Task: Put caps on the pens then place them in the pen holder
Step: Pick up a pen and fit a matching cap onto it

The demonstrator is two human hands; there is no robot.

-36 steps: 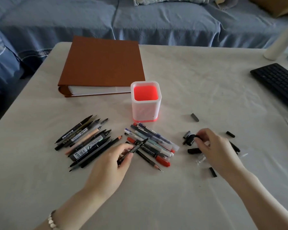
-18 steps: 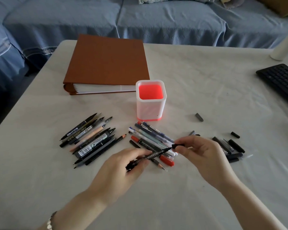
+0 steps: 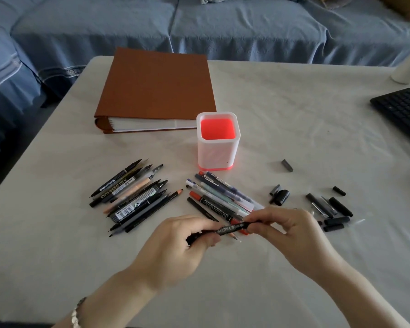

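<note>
Marker (image 3: 225, 229), black and slim, is held nearly level just over the surface (image 3: 294, 129), the left hand (image 3: 182, 245) curling its fingers (image 3: 210, 239) round its tail and the right hand (image 3: 291, 233) pinching its far end, capping it by my guess. It looks light, stiff and a bit slick, so the barrel is the place to grip; the pen holder (image 3: 218, 150) stands empty just beyond.

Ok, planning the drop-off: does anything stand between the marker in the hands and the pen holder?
Only the loose pens, lying flat between the marker and the pen holder. Lifted, the marker should pass over them. The holder's opening shows nothing blocking it.
</note>
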